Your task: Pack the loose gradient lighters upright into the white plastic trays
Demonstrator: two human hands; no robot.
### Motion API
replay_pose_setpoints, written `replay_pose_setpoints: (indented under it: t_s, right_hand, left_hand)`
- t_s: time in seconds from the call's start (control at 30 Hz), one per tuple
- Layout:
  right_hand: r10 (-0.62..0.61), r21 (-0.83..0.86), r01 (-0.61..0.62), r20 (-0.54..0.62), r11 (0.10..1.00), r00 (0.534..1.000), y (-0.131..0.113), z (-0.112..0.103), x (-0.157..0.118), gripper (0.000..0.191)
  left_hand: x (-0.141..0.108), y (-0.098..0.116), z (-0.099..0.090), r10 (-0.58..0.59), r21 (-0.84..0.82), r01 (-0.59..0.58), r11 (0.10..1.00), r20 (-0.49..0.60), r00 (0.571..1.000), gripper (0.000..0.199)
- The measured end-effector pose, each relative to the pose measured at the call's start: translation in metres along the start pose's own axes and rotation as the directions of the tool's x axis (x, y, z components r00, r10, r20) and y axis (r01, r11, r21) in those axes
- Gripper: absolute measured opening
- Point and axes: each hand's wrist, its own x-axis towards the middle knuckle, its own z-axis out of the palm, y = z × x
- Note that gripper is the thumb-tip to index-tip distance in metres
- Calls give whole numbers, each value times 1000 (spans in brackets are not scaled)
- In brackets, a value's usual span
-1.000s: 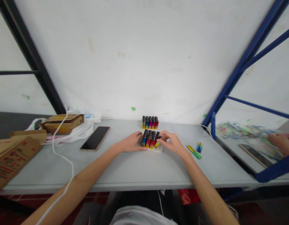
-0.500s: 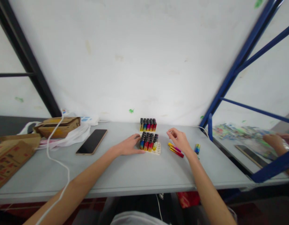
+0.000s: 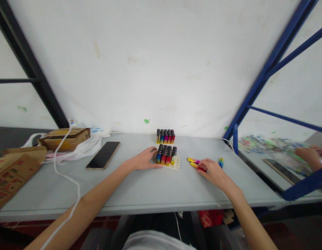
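A white tray (image 3: 177, 163) with holes holds upright black-topped lighters (image 3: 166, 154) in coloured rows; its right end shows bare holes. My left hand (image 3: 145, 158) is curled against the tray's left side, thumb along the front edge and fingers behind. Two slim yellow-to-red and yellow-to-purple lighters (image 3: 193, 165) lie flat to the right of the tray. My right hand (image 3: 211, 171) reaches over them, its fingers closed around the red end of the nearer one. Beyond that hand lies a short blue-and-yellow group of lighters (image 3: 221, 162), partly hidden.
Another block of upright lighters (image 3: 165, 136) stands behind, near the wall. On the left are a phone (image 3: 103, 155), cardboard boxes (image 3: 65, 139), a white plastic bag (image 3: 89, 149) and a hanging white cable (image 3: 69, 182). A blue metal frame (image 3: 235, 139) bounds the right; another person's hand (image 3: 307, 155) shows beyond it.
My right hand has come down and towards me from above the loose lighters, and its fingers have closed at the red one. My left hand stays at the tray.
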Motion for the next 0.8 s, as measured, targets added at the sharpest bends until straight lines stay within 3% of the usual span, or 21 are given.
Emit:
replay_pose_setpoints:
  t_s: [0.23, 0.37, 0.47, 0.57, 0.67, 0.73, 0.8]
  right_hand:
    - [13, -161, -18, -36, 987, 999, -2, 7, -4, 28]
    - [97, 90, -89, -95, 992, 991, -10, -1, 8, 36]
    - [145, 339, -75, -186, 938, 972, -19, -7, 26, 44]
    - [214, 608, 7, -290, 794, 933, -29, -8, 54, 50]
    - [300, 763, 73, -338, 642, 892, -41, -5, 84, 52]
    - [335, 851, 110, -317, 513, 887, -52, -1, 99, 56]
    - [322, 923, 115, -242, 368, 915, -63, 6, 107, 56]
  left_hand:
    - [0, -2, 2, -16, -9, 16, 1000, 13, 1000, 77]
    - [0, -4, 3, 7, -8, -7, 1000, -6, 1000, 76]
    - [0, -4, 2, -7, -3, 7, 1000, -3, 1000, 77]
    - [1, -4, 1, -18, -11, 18, 1000, 6, 1000, 77]
    - [1, -3, 1, -11, -17, 11, 1000, -2, 1000, 78]
    - [1, -3, 1, -11, -21, 11, 1000, -6, 1000, 79]
    - [0, -3, 1, -12, -27, 12, 1000, -7, 1000, 80]
